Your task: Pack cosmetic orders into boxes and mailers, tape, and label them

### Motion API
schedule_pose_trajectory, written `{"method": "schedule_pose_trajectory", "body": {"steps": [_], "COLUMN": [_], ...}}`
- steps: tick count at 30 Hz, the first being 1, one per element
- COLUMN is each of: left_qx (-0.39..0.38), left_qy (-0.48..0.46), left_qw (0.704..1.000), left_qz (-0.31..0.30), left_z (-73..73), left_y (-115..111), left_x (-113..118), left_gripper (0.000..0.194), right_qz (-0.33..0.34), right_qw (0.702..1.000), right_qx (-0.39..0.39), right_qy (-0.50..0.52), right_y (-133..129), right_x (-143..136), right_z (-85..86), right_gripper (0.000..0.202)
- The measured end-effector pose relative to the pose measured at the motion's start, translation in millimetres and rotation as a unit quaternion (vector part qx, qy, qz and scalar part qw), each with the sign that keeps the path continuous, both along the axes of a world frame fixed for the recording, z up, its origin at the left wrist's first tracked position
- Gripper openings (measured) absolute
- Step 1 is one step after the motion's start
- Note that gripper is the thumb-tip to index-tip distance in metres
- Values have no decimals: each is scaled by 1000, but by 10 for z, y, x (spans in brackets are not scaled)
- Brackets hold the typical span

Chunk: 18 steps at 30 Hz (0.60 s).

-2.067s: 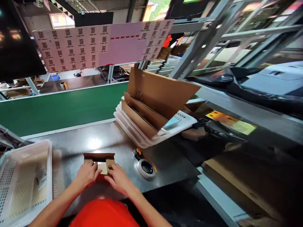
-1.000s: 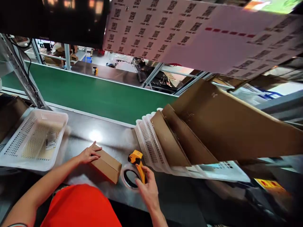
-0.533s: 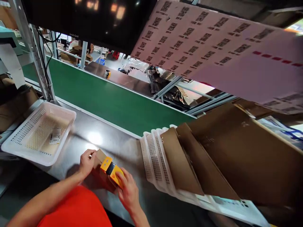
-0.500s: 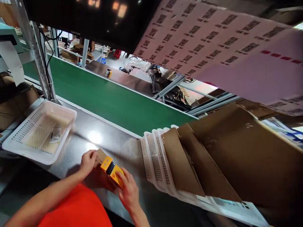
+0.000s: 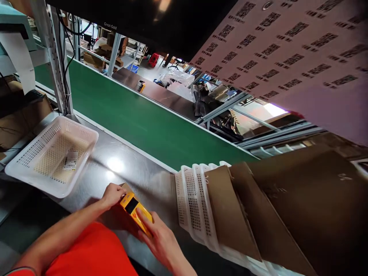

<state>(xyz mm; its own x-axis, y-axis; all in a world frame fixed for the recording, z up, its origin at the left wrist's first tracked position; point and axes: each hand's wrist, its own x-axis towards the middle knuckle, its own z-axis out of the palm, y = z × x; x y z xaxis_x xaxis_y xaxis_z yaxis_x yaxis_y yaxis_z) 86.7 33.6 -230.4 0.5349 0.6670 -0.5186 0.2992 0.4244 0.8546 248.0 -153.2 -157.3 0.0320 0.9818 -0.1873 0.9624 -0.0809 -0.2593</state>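
Observation:
A small yellow box (image 5: pixel 132 206) with a black panel on its face slants over the steel worktop, just in front of my red shirt. My right hand (image 5: pixel 161 234) grips its lower end, thumb lying along the face. At the upper end, my left hand (image 5: pixel 113 194) is closed with curled fingers on a brown cardboard piece (image 5: pixel 126 188). That cardboard shows only beside and behind the yellow box; the rest is hidden, so I cannot tell its full shape.
A white plastic basket (image 5: pixel 93 140) with a printed label (image 5: pixel 70 160) inside stands at left. Several nested white baskets (image 5: pixel 195 199) holding cardboard sheets (image 5: pixel 230 207) lean at right. A green conveyor belt (image 5: pixel 138 115) runs behind the steel worktop (image 5: pixel 120 149). A dark monitor (image 5: pixel 161 30) hangs above.
The view has shifted, so the surroundings appear moved. My left hand has come nearer the yellow box's upper end, covering more of the cardboard. My right hand still holds the box.

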Motion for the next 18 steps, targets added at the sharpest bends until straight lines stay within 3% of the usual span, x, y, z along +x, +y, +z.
{"method": "schedule_pose_trajectory", "body": {"steps": [4,9,12,18], "left_qx": [-1,44,46,75], "left_qy": [21,70,101,159], "left_qw": [999,995,993,984], "left_qz": [24,63,49,-34], "left_z": [-43,-298,-483,-790], "left_y": [436,910,889,426], "left_x": [-86,-233,-232,-110], "left_gripper": [29,26,27,30], "right_qz": [-23,-22,-19,-19], "right_qw": [997,994,992,987], "right_qx": [-64,-89,-104,-136], "right_qy": [-30,-55,-72,-80], "right_y": [-21,87,240,431], "right_x": [36,36,-22,-83], "right_z": [96,78,80,205], "right_gripper": [72,69,66,64]}}
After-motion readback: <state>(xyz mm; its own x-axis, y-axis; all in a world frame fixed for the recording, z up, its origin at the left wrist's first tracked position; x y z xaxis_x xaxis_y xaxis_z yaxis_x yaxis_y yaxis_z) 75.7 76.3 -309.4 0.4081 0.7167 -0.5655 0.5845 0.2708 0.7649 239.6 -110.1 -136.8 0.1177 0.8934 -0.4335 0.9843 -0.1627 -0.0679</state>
